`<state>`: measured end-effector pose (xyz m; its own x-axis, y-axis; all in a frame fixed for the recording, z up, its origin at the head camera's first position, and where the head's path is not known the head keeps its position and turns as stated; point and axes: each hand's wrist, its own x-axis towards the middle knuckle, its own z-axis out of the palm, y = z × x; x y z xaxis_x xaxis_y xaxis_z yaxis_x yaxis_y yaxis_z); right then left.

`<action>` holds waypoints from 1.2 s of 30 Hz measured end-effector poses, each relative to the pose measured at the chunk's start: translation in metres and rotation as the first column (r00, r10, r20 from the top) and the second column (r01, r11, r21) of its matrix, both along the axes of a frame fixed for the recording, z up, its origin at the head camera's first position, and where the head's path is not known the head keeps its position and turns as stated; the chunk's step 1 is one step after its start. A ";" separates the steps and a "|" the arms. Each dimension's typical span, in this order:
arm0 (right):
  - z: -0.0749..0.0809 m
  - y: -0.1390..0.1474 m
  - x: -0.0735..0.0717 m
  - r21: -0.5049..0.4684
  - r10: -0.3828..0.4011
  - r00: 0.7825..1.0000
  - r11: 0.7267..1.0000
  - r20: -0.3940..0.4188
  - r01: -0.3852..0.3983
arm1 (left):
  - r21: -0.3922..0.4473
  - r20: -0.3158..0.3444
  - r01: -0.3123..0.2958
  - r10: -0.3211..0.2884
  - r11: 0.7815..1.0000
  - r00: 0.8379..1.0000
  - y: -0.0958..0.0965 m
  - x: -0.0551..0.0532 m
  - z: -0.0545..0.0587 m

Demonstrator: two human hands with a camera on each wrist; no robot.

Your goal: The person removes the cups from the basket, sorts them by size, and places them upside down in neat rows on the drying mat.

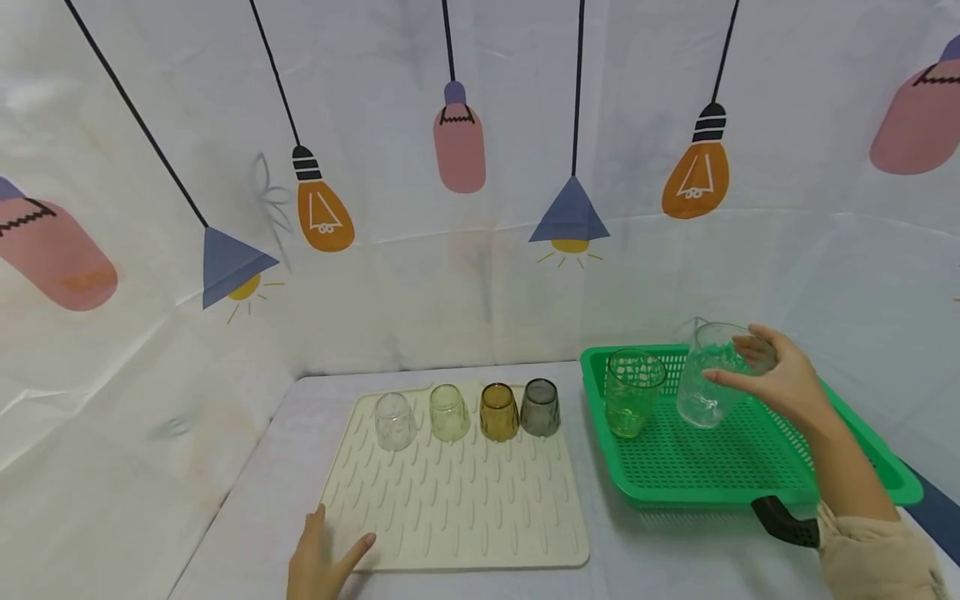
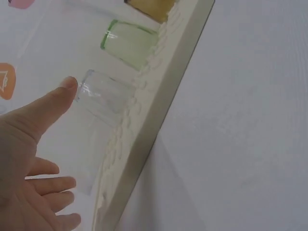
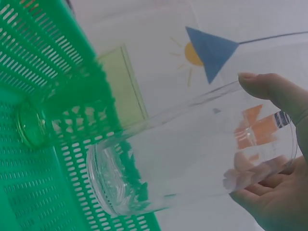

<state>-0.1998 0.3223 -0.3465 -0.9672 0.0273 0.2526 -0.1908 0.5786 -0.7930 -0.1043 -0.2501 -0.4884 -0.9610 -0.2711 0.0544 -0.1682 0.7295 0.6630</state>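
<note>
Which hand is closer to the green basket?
Right. The right hand is at the green basket, holding a clear glass; the left hand is by the near left corner of the mat.

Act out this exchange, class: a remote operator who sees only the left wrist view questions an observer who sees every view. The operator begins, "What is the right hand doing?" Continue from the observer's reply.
Observer: The right hand grips a tall clear glass.
Operator: Is another tall glass close to it?
Observer: Yes, a green-tinted glass stands in a green basket.
Operator: My picture cuts off at the amber glass. What comes after it in the row?
Observer: A grey glass, on the same pale mat.
</note>
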 end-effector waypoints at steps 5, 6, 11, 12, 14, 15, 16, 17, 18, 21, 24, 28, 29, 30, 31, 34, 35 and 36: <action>0.000 -0.004 0.010 0.019 -0.010 1.000 1.000 -0.014 0.010 | 0.137 -0.142 0.017 0.003 0.990 0.990 0.015 -0.003 0.008; 0.000 -0.005 0.012 0.015 -0.006 1.000 1.000 -0.019 0.006 | 0.172 -0.166 0.029 0.000 0.985 0.986 0.019 -0.004 0.010; -0.001 -0.012 0.021 -0.007 0.008 0.999 1.000 -0.036 -0.008 | 0.289 -0.233 0.092 -0.023 0.953 0.972 0.033 -0.007 0.017; -0.001 -0.014 0.023 -0.015 0.011 0.999 1.000 -0.040 -0.011 | 0.306 -0.245 0.104 -0.027 0.946 0.969 0.035 -0.009 0.018; -0.001 -0.018 0.026 -0.026 0.020 0.998 0.999 -0.051 -0.022 | 0.325 -0.276 0.144 -0.052 0.935 0.960 0.039 -0.011 0.021; -0.001 -0.020 0.027 -0.031 0.024 0.998 0.999 -0.056 -0.025 | 0.331 -0.294 0.168 -0.068 0.929 0.953 0.041 -0.012 0.022; -0.001 -0.022 0.029 -0.040 0.029 0.998 0.999 -0.061 -0.032 | 0.339 -0.313 0.191 -0.081 0.921 0.946 0.043 -0.014 0.023; -0.001 -0.024 0.030 -0.050 0.036 0.997 0.998 -0.066 -0.039 | 0.344 -0.330 0.213 -0.095 0.914 0.939 0.045 -0.015 0.024; -0.002 -0.026 0.032 -0.062 0.044 0.996 0.997 -0.072 -0.048 | 0.343 -0.346 0.236 -0.111 0.909 0.931 0.047 -0.016 0.025; -0.004 -0.033 0.036 -0.091 0.062 0.994 0.993 -0.093 -0.070 | 0.354 -0.380 0.293 -0.150 0.888 0.913 0.054 -0.019 0.028; -0.006 -0.038 0.040 -0.108 0.075 0.991 0.990 -0.115 -0.087 | 0.367 -0.390 0.332 -0.180 0.869 0.903 0.062 -0.021 0.032; -0.007 -0.043 0.044 -0.124 0.078 0.993 0.988 -0.093 -0.089 | 0.397 -0.389 0.357 -0.197 0.846 0.900 0.072 -0.024 0.034; -0.007 -0.045 0.045 -0.141 0.083 0.993 0.986 -0.085 -0.094 | 0.401 -0.390 0.365 -0.203 0.840 0.898 0.075 -0.025 0.035; -0.007 -0.046 0.047 -0.161 0.088 0.993 0.982 -0.080 -0.100 | 0.405 -0.393 0.372 -0.209 0.835 0.896 0.077 -0.026 0.036; -0.008 -0.048 0.048 -0.173 0.096 0.992 0.979 -0.083 -0.109 | 0.404 -0.398 0.386 -0.221 0.830 0.891 0.079 -0.027 0.037; -0.010 -0.055 0.052 -0.205 0.133 0.984 0.966 -0.116 -0.155 | 0.405 -0.421 0.426 -0.248 0.809 0.873 0.086 -0.029 0.039; -0.010 -0.057 0.053 -0.233 0.149 0.981 0.957 -0.127 -0.175 | 0.399 -0.432 0.444 -0.262 0.802 0.863 0.089 -0.030 0.040; -0.010 -0.060 0.054 -0.243 0.162 0.977 0.951 -0.141 -0.193 | 0.400 -0.441 0.457 -0.270 0.795 0.856 0.091 -0.031 0.040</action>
<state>-0.1459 0.2627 -0.3563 -0.9259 -0.0640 0.3724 -0.3732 0.3092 -0.8747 -0.1350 -0.1589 -0.4481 -0.9331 0.0142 0.3594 0.3502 0.2642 0.8986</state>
